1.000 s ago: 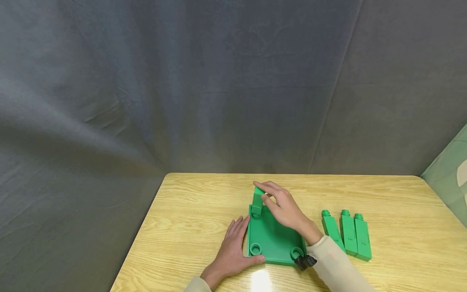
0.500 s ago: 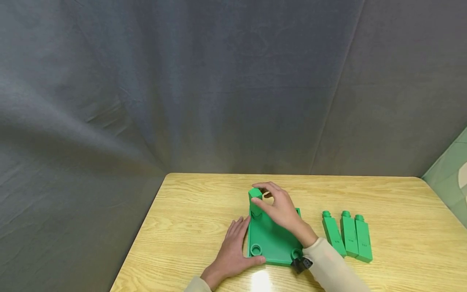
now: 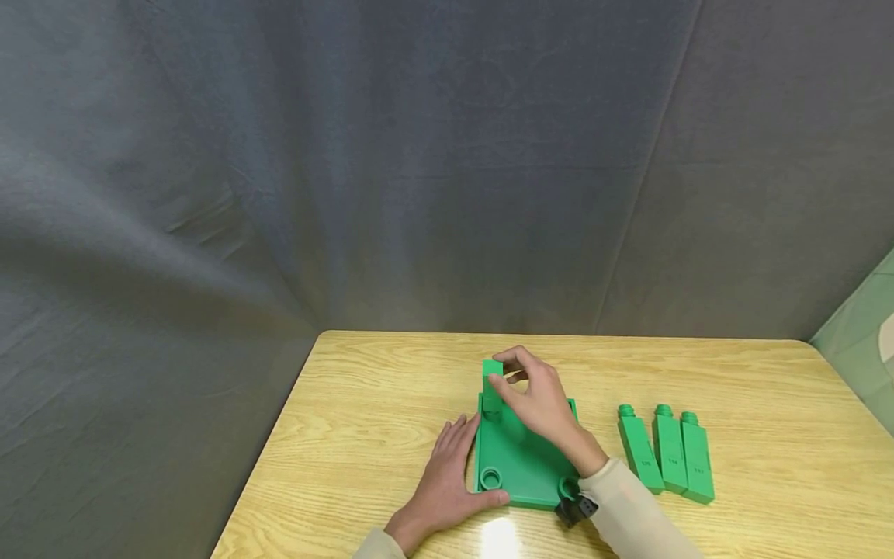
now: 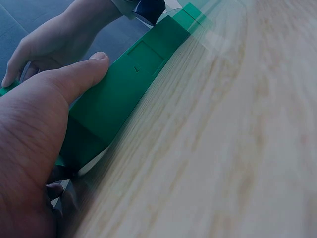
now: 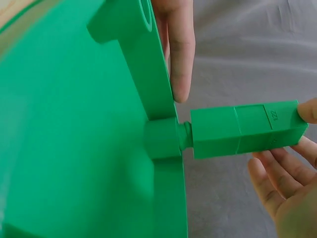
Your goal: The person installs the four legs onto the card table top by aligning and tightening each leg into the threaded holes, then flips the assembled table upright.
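A flat green plate [image 3: 531, 466] with round corner sockets lies on the wooden table. A green square block [image 3: 492, 392] stands with its round peg in the far-left socket [image 5: 161, 139]. My right hand [image 3: 504, 371] pinches the block's top end between thumb and fingers [image 5: 277, 188]. In the right wrist view a narrow gap shows between the block [image 5: 247, 129] and the socket. My left hand [image 3: 447, 473] lies flat against the plate's left edge, its thumb [image 4: 74, 79] on the plate's side [image 4: 124, 94].
Three more green peg blocks [image 3: 667, 454] lie side by side on the table, right of the plate. A grey cloth backdrop [image 3: 419, 155] hangs behind the table's far edge. A black wrist camera [image 3: 576, 508] sits at the plate's near-right corner.
The block leaned over the far-left socket a second ago and now stands straighter in it. My right hand shifted slightly with it. The left hand stayed put.
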{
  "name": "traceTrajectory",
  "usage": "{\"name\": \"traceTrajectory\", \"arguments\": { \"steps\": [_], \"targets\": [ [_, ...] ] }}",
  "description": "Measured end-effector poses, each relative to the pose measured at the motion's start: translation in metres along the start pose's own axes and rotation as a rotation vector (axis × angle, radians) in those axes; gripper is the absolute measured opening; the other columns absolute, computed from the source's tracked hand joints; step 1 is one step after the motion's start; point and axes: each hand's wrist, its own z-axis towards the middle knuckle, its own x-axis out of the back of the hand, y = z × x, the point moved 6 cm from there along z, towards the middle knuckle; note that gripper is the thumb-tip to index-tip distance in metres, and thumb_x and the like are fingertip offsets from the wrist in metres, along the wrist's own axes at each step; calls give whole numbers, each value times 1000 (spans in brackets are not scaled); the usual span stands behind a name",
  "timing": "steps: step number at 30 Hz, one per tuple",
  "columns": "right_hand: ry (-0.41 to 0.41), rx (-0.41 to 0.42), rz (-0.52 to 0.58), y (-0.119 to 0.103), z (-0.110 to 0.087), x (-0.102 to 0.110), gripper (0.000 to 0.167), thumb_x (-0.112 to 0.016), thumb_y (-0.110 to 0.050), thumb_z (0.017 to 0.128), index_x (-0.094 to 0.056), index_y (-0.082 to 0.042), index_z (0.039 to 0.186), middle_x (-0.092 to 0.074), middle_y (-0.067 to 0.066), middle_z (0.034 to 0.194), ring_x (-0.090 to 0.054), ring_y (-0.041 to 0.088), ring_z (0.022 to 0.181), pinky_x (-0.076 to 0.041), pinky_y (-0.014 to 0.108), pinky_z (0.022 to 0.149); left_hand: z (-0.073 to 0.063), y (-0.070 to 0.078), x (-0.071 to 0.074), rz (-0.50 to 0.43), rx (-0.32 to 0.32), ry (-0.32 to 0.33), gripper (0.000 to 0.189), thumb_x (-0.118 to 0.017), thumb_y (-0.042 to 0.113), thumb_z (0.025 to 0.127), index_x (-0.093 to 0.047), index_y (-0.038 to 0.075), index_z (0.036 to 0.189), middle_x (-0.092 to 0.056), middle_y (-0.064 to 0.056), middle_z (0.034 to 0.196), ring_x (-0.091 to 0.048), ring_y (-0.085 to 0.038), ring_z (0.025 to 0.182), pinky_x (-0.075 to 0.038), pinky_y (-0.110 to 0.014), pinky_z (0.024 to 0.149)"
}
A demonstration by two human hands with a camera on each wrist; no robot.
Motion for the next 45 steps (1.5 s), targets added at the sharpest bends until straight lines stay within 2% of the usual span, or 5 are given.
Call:
{"name": "traceTrajectory", "arguments": {
  "steps": [13,18,26,34,45],
  "targets": [
    [-110,73,14,2,4,2,50,-76,-11,106,-66,-12,155,-75,10,127,-72,21,102,-66,37,84,0,0,1,16,0,13,121,-83,69,89,-21,19,179,-31,-11,181,-21,-35,170,-16,-63,138],
    [-121,42,-13,3,3,1,40,-77,-18,107,-72,-14,146,-74,7,131,-67,17,99,-63,37,81,-1,0,1,10,-7,10,120,-83,67,90,-21,18,179,-31,-11,181,-22,-36,170,-15,-63,138],
    [-16,-63,-64,4,2,0,36,-91,-24,96,-73,-11,124,-73,3,109,-70,21,100,-61,34,79,-1,-2,0,6,12,6,119,-82,70,90,-21,21,180,-30,-8,182,-21,-34,170,-16,-64,138],
    [6,-60,-56,3,2,-2,37,-94,-22,92,-72,-10,119,-74,3,103,-72,22,96,-63,32,77,-1,-2,0,-10,17,-6,117,-82,67,92,-20,21,180,-29,-8,182,-20,-34,170,-15,-64,138],
    [-181,154,-42,-1,0,2,43,-66,-14,113,-67,-11,155,-73,8,143,-71,23,117,-64,37,89,0,-1,-1,-1,12,-8,118,-82,66,91,-19,20,180,-29,-10,182,-19,-35,170,-15,-65,138]
  ]
}}
